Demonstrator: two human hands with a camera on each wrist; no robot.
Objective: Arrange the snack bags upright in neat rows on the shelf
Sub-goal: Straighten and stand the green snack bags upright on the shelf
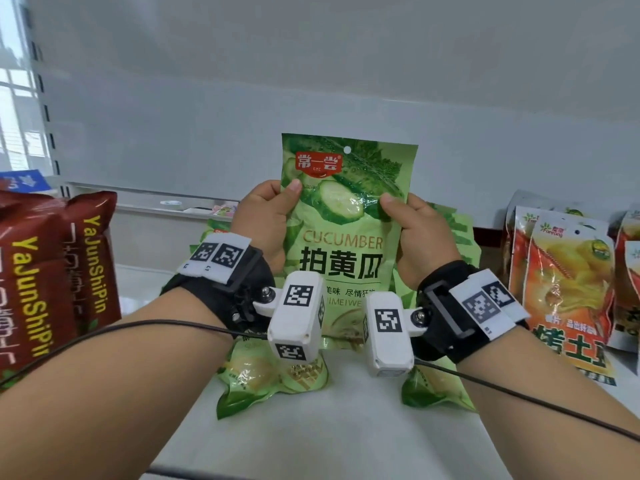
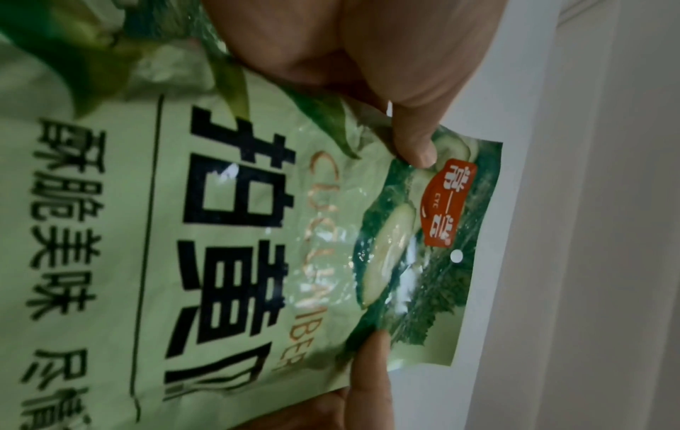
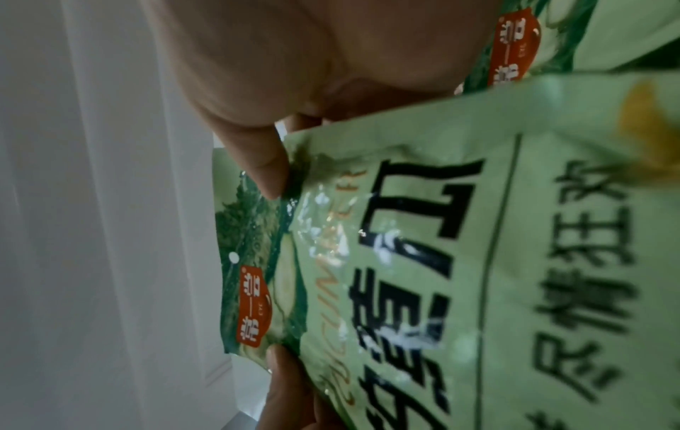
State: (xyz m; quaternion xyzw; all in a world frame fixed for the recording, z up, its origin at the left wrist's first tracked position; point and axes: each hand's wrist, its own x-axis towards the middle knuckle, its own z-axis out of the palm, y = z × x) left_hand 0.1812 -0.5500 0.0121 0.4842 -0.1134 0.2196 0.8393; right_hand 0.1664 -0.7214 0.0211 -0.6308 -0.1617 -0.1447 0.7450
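A green cucumber snack bag [image 1: 346, 220] is held upright above the white shelf [image 1: 346, 427], its front facing me. My left hand [image 1: 266, 216] grips its left edge, thumb on the front. My right hand [image 1: 412, 230] grips the right edge the same way. In the left wrist view the cucumber snack bag [image 2: 257, 232] fills the frame, my left hand [image 2: 368, 87] pinching its side, thumb near the red logo. The right wrist view shows that bag [image 3: 441, 261] pinched by my right hand [image 3: 279, 131]. More green cucumber bags [image 1: 273, 375] lie flat below and behind my hands.
Dark red YaJunShiPin bags [image 1: 52, 271] stand at the left of the shelf. Orange snack bags [image 1: 568, 278] stand at the right. The pale back panel [image 1: 311, 98] rises behind. A slotted shelf upright [image 1: 45, 98] and a window are at far left.
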